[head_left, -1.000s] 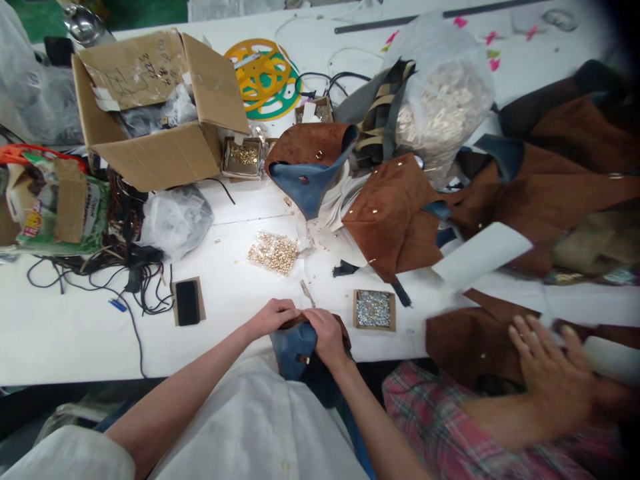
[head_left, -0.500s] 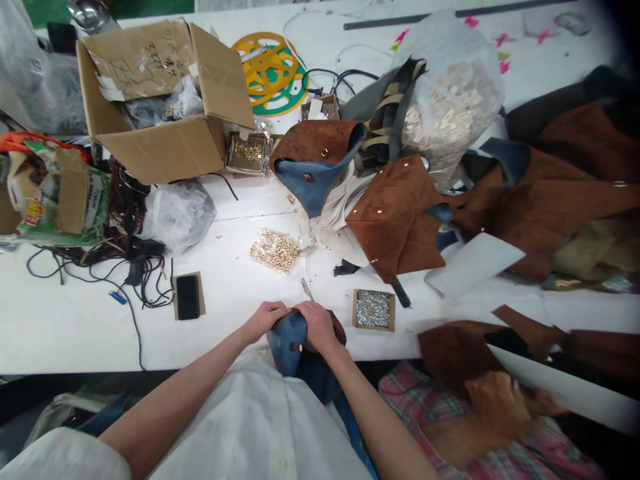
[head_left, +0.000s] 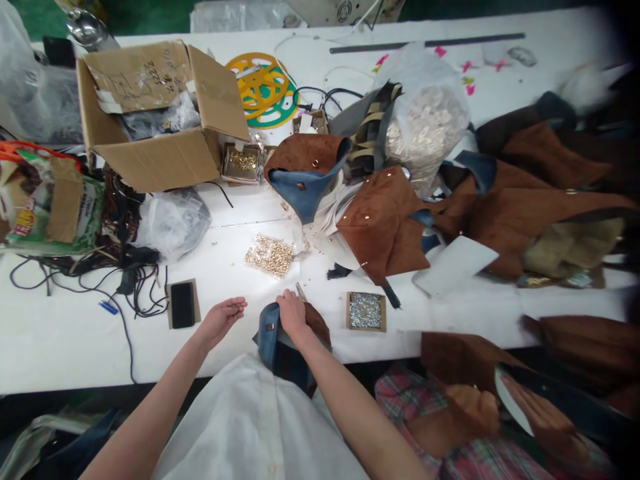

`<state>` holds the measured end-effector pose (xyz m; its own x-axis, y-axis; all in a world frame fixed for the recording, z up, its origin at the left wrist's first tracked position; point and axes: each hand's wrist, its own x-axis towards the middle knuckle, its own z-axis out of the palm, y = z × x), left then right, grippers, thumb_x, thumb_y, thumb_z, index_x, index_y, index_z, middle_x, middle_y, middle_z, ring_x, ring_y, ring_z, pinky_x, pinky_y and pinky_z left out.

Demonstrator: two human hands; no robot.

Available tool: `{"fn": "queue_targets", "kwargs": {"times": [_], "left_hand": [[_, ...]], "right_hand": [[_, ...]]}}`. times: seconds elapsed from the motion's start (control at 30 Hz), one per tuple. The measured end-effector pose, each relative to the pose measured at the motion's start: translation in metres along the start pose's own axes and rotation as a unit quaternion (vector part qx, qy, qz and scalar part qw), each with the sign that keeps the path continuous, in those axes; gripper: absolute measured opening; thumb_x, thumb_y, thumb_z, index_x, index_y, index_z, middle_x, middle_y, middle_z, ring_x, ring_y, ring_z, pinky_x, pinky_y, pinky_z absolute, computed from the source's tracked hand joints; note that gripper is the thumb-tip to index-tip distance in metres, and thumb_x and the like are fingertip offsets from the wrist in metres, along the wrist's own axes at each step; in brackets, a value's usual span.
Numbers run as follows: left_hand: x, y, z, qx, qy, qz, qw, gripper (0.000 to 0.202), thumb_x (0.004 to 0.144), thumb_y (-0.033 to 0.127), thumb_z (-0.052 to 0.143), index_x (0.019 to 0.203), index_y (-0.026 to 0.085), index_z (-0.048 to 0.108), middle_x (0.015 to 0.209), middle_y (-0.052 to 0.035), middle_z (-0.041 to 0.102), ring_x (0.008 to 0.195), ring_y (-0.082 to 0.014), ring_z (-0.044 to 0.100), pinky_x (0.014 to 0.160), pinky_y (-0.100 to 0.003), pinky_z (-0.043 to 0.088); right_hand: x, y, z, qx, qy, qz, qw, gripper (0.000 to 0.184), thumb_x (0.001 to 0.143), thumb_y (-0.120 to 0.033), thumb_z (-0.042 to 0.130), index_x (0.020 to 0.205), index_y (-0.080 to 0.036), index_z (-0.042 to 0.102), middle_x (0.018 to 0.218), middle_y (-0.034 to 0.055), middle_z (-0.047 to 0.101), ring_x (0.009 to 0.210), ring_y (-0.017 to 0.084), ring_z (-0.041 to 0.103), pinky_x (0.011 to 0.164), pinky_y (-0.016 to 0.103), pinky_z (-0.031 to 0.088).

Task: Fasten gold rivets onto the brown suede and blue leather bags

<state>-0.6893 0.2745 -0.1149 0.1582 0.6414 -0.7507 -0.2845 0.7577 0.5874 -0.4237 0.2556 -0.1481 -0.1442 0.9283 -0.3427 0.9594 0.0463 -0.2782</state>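
At the table's front edge, against my white shirt, sits a blue and brown suede bag point(head_left: 269, 337) with a small metal fitting on its blue face. My right hand point(head_left: 294, 313) grips its upper rim, fingers curled over the edge. Left of the bag and apart from it is my left hand point(head_left: 224, 320), raised over the table with fingers and thumb drawn together; whatever they may hold is too small to make out. Just beyond the right hand lies a small metal tool point(head_left: 301, 291), partly hidden. A clear bag of gold-coloured studs point(head_left: 270, 256) lies further up.
A box of silver-coloured hardware point(head_left: 367, 311) stands right of the bag, a phone point(head_left: 183, 305) to the left. Behind are a cardboard box point(head_left: 155, 160), another blue and brown bag point(head_left: 305, 187) and brown suede pieces point(head_left: 383, 223). A co-worker's hand point(head_left: 473, 407) handles brown material at lower right.
My left hand has let go of the bag's rim and moved left. My right hand still grips the bag. The co-worker's hands and brown material have shifted.
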Motion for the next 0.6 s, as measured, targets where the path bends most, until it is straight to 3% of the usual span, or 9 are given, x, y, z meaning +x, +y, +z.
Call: {"fn": "queue_targets", "kwargs": {"times": [0.1,0.17,0.33,0.4,0.47,0.53,0.6], "left_hand": [[-0.020,0.007,0.016,-0.055,-0.072,-0.021,0.996,0.027,0.090,0.015,0.078,0.117,0.009,0.080,0.124,-0.0179,0.075,0.106,-0.0203,0.070,0.098,-0.029,0.058],[-0.033,0.004,0.034,-0.099,-0.126,-0.045,0.986,0.027,0.100,0.027,0.072,0.118,0.007,0.080,0.124,-0.0191,0.075,0.108,-0.0219,0.071,0.099,-0.031,0.059],[-0.056,-0.017,0.071,-0.162,-0.211,-0.107,0.958,0.062,0.108,0.059,0.058,0.121,0.002,0.078,0.128,-0.0260,0.075,0.115,-0.0286,0.073,0.107,-0.039,0.058],[-0.060,-0.022,0.075,-0.171,-0.218,-0.115,0.954,0.068,0.107,0.063,0.056,0.122,0.001,0.077,0.128,-0.0278,0.074,0.117,-0.0310,0.073,0.112,-0.042,0.056],[-0.062,-0.024,0.075,-0.176,-0.218,-0.113,0.953,0.069,0.107,0.065,0.056,0.123,0.000,0.077,0.128,-0.0286,0.074,0.118,-0.0323,0.074,0.115,-0.044,0.055],[-0.063,-0.025,0.072,-0.175,-0.216,-0.108,0.955,0.068,0.106,0.064,0.057,0.123,0.001,0.076,0.131,-0.0288,0.073,0.120,-0.0327,0.073,0.116,-0.045,0.053],[-0.064,-0.026,0.070,-0.169,-0.211,-0.104,0.957,0.066,0.107,0.064,0.058,0.123,0.002,0.076,0.131,-0.0278,0.074,0.119,-0.0312,0.074,0.116,-0.044,0.054]], "right_hand": [[0.003,-0.001,-0.004,0.006,-0.027,0.012,1.000,0.033,0.109,-0.013,0.043,0.110,-0.021,0.075,0.119,0.0101,0.068,0.108,0.022,0.060,0.096,0.038,0.047],[0.003,-0.003,-0.011,0.006,-0.034,0.009,0.999,0.034,0.108,-0.012,0.042,0.111,-0.021,0.075,0.120,0.0109,0.068,0.110,0.023,0.060,0.100,0.040,0.046],[-0.019,-0.013,-0.035,0.002,-0.010,-0.011,1.000,0.032,0.104,-0.008,0.044,0.110,-0.018,0.074,0.117,0.0128,0.069,0.114,0.026,0.062,0.119,0.049,0.037],[-0.038,-0.018,-0.044,0.023,0.029,-0.039,0.999,0.029,0.101,-0.007,0.050,0.114,-0.019,0.073,0.119,0.0126,0.069,0.116,0.027,0.061,0.124,0.051,0.034],[-0.062,-0.022,-0.048,0.072,0.093,-0.061,0.991,0.036,0.099,-0.006,0.051,0.128,-0.019,0.070,0.126,0.0135,0.067,0.120,0.029,0.059,0.123,0.051,0.039],[-0.087,-0.025,-0.047,0.146,0.163,-0.066,0.974,0.043,0.102,-0.008,0.048,0.139,-0.020,0.066,0.133,0.0147,0.066,0.126,0.029,0.057,0.118,0.049,0.046],[-0.108,-0.028,-0.042,0.232,0.214,-0.069,0.946,0.042,0.106,-0.011,0.044,0.139,-0.022,0.067,0.132,0.0138,0.066,0.125,0.027,0.059,0.114,0.047,0.050]]}}
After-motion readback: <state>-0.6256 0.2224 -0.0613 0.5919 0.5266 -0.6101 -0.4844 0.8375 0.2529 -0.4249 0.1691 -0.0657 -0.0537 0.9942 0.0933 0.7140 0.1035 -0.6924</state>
